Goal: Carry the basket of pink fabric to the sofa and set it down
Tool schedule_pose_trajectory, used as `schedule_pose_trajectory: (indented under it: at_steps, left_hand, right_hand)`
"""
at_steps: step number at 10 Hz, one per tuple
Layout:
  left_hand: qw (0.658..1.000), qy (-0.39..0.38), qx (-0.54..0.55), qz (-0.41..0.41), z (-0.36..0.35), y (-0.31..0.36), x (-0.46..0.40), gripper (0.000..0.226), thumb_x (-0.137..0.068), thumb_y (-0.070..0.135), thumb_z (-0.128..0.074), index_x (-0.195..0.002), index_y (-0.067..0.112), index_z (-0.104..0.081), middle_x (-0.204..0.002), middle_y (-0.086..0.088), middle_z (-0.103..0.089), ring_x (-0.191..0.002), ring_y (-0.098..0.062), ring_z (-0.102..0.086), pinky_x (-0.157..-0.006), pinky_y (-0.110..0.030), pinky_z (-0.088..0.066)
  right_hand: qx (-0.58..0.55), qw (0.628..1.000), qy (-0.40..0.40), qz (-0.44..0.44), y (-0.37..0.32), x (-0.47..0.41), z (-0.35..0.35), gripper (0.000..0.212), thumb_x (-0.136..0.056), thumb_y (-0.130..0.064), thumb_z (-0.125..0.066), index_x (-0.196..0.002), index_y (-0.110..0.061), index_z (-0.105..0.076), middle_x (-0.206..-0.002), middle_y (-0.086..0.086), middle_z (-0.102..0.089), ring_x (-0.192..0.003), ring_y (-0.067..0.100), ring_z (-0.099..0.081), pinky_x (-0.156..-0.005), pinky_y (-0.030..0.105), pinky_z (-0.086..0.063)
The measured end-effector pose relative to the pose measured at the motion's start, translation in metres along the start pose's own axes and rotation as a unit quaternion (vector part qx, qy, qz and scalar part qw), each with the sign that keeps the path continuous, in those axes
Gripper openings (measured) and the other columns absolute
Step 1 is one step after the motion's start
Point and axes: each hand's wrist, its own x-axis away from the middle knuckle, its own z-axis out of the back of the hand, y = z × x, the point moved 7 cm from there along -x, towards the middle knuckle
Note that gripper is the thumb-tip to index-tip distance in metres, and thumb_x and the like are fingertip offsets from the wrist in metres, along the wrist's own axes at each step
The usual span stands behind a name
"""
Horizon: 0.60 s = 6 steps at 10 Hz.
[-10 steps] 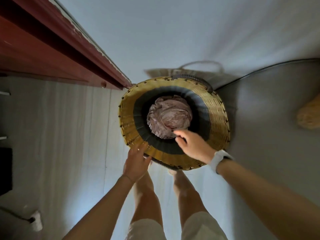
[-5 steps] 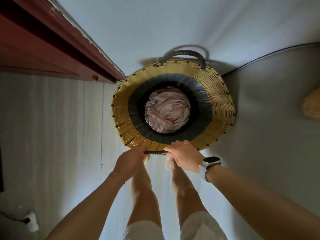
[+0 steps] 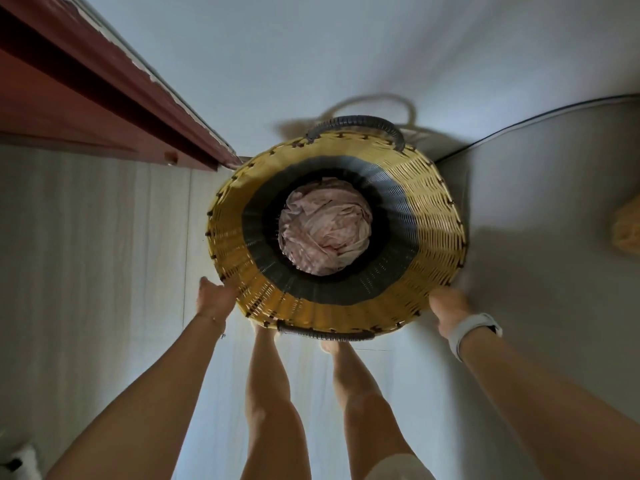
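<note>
A round woven basket (image 3: 436, 216), yellow at the rim and dark grey lower down, fills the middle of the head view. Crumpled pink fabric (image 3: 325, 226) lies at its bottom. Dark handles sit at its far and near rim. My left hand (image 3: 214, 297) presses against the basket's outer left side. My right hand (image 3: 448, 308), with a white watch on the wrist, holds the outer right side under the rim. The fingers of both hands are hidden behind the basket wall.
A red-brown wooden door frame (image 3: 114, 98) runs along the upper left. A grey surface (image 3: 554, 237) with a dark cable along its edge lies to the right, with a yellowish object (image 3: 627, 230) at the far right. My bare legs stand below on the pale floor.
Both hands left the near handle and spread apart to the basket's left and right sides. The basket now looks larger and closer in view.
</note>
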Motion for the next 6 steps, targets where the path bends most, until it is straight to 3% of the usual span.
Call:
schedule_pose_trajectory:
  at_steps: [1, 2, 3, 4, 5, 6]
  left_hand:
    - [0.998, 0.048, -0.026, -0.027, -0.004, 0.002, -0.013, 0.048, -0.088, 0.03, -0.054, -0.128, 0.006, -0.05, -0.123, -0.02, -0.062, -0.104, -0.04, -0.062, -0.09, -0.049, -0.052]
    - [0.986, 0.124, -0.075, -0.082, 0.006, 0.02, -0.007, 0.036, -0.089, 0.019, -0.045, -0.115, 0.0, -0.06, -0.11, -0.024, -0.066, -0.096, -0.042, -0.063, -0.083, -0.043, -0.052]
    - [0.974, 0.167, -0.091, -0.123, 0.022, 0.037, -0.003, 0.035, -0.09, 0.013, -0.042, -0.115, -0.002, -0.061, -0.115, -0.024, -0.065, -0.103, -0.043, -0.06, -0.091, -0.045, -0.048]
    - [0.97, 0.179, -0.086, -0.141, 0.03, 0.043, -0.002, 0.036, -0.092, 0.013, -0.044, -0.122, -0.002, -0.058, -0.123, -0.022, -0.062, -0.111, -0.042, -0.056, -0.096, -0.043, -0.044]
    - [0.977, 0.156, -0.067, -0.128, 0.031, 0.039, -0.014, 0.037, -0.091, 0.021, -0.047, -0.12, 0.003, -0.061, -0.12, -0.018, -0.065, -0.106, -0.04, -0.061, -0.096, -0.049, -0.049]
    - [0.98, 0.155, -0.067, -0.11, 0.028, 0.028, -0.024, 0.04, -0.09, 0.025, -0.046, -0.121, 0.004, -0.061, -0.119, -0.019, -0.066, -0.104, -0.041, -0.062, -0.093, -0.052, -0.05]
  right_hand:
    - [-0.05, 0.998, -0.021, -0.018, 0.008, -0.02, -0.026, 0.031, -0.088, -0.013, -0.041, -0.118, -0.009, -0.046, -0.117, 0.017, -0.059, -0.102, 0.033, -0.06, -0.093, 0.051, -0.05]
    - [-0.075, 0.997, -0.013, 0.025, -0.011, -0.018, -0.027, 0.045, -0.087, -0.011, -0.041, -0.13, -0.022, -0.038, -0.124, 0.01, -0.057, -0.108, 0.035, -0.057, -0.094, 0.051, -0.049]
    - [-0.145, 0.987, -0.064, 0.019, -0.03, -0.008, -0.036, 0.061, -0.087, -0.002, -0.041, -0.14, -0.03, -0.028, -0.134, 0.01, -0.051, -0.117, 0.039, -0.053, -0.092, 0.053, -0.05]
    - [-0.164, 0.983, -0.082, 0.025, -0.031, 0.006, -0.041, 0.059, -0.088, -0.002, -0.038, -0.14, -0.03, -0.029, -0.136, 0.009, -0.05, -0.118, 0.038, -0.052, -0.092, 0.048, -0.051]
    - [-0.166, 0.98, -0.105, 0.024, -0.021, 0.025, -0.038, 0.05, -0.089, -0.001, -0.04, -0.134, -0.024, -0.039, -0.132, 0.009, -0.053, -0.114, 0.03, -0.055, -0.087, 0.04, -0.054]
    - [-0.123, 0.988, -0.074, 0.057, -0.038, 0.045, -0.016, 0.049, -0.091, -0.006, -0.042, -0.139, -0.014, -0.034, -0.148, 0.012, -0.036, -0.131, 0.029, -0.042, -0.105, 0.04, -0.042]
